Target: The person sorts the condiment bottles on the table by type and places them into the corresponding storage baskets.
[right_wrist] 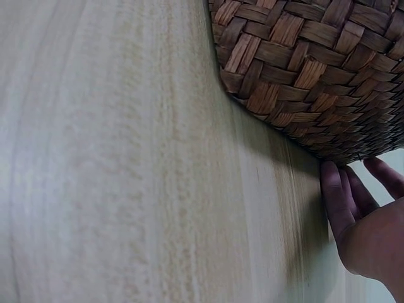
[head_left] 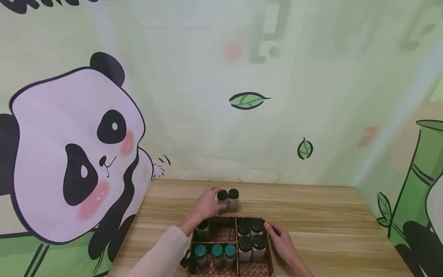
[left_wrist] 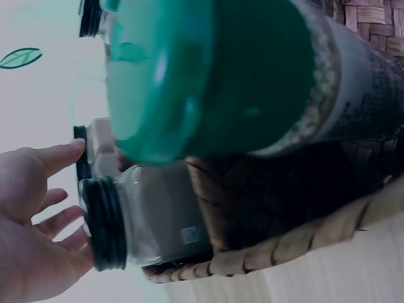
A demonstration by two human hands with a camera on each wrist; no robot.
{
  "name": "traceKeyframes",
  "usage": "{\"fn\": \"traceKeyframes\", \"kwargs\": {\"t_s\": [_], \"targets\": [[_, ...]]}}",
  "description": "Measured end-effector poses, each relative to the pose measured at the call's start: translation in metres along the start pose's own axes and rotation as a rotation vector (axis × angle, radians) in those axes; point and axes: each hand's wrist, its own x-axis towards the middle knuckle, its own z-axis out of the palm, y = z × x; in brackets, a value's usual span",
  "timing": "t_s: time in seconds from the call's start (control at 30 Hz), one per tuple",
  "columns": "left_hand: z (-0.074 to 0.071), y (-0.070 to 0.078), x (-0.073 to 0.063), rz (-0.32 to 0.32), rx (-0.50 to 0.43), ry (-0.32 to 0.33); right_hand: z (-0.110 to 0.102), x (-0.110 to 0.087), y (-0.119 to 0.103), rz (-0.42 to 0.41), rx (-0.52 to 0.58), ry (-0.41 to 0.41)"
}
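In the head view, my left hand (head_left: 207, 204) reaches past the basket's back edge to the left one of two black-lidded jars (head_left: 223, 204) standing side by side on the table. Its thumb and fingers are spread apart beside that jar. The left wrist view shows the thumb of the left hand (left_wrist: 38, 221) at a black lid, its other fingers loosely bent. My right hand (head_left: 284, 242) touches the right side of the divided woven basket (head_left: 237, 231) near its back corner. Fairly straight fingers of the right hand (right_wrist: 372, 221) meet the woven wall in the right wrist view.
One black-lidded jar (head_left: 202, 229) stands in the basket's back left compartment. Several black-lidded jars (head_left: 245, 248) fill part of the right side. Three green-capped bottles (head_left: 217, 254) stand at front left. A panda-printed backdrop (head_left: 207, 134) rises behind the wooden table (head_left: 322, 223).
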Motion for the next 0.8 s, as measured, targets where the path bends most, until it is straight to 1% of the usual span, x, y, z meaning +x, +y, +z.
{"fn": "traceKeyframes", "kwargs": {"t_s": [0.07,0.13,0.3,0.4,0.47,0.57,0.7,0.8], "targets": [[0.003,-0.001,0.002,0.008,0.014,-0.004,0.000,-0.001,0.000,-0.003,0.003,-0.001],[0.006,-0.001,0.003,0.000,0.014,0.002,0.000,-0.001,0.001,-0.006,0.006,-0.004],[0.012,-0.004,0.007,-0.021,0.019,0.059,0.000,0.000,0.002,-0.005,0.016,-0.003],[0.014,-0.007,0.006,-0.013,0.051,0.078,0.002,0.001,0.002,-0.006,0.016,-0.002],[0.015,-0.009,0.006,-0.005,0.061,0.076,0.002,0.001,0.001,-0.008,0.015,-0.002],[0.015,-0.010,0.004,0.014,0.064,0.055,0.002,0.001,0.001,-0.019,0.012,0.001],[0.014,-0.010,0.001,0.043,0.037,0.031,0.001,0.001,0.001,-0.025,0.008,0.006],[0.013,-0.010,-0.001,0.065,0.029,0.026,0.002,0.001,0.002,-0.009,0.008,0.007]]}}
